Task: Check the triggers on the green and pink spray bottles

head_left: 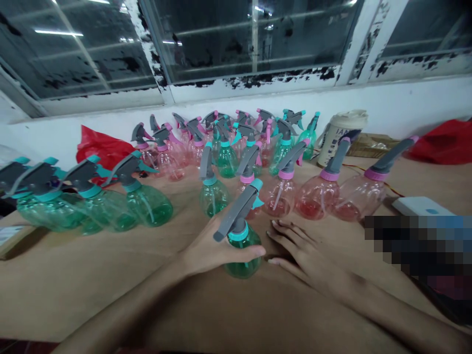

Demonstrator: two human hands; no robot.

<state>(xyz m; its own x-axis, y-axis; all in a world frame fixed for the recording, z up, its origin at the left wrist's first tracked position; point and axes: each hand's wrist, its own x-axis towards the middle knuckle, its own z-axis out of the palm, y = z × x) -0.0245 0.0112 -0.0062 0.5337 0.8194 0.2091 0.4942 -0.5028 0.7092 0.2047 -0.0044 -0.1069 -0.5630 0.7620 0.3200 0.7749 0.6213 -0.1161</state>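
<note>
My left hand [212, 248] is wrapped round a green spray bottle [241, 241] with a grey trigger head and teal collar, standing upright on the brown table [110, 290]. My right hand [298, 248] lies just right of that bottle, fingers stretched flat on the table and holding nothing. Right behind my hands stands a row of bottles: one green bottle [213, 189] and several pink bottles [319, 194] with pink collars.
Several green bottles [92, 201] stand at the left, and many more pink and green ones crowd the back by the white wall. A white tub [341, 135], red bags [442, 142] and a white box [420, 206] lie at the right. A window runs above.
</note>
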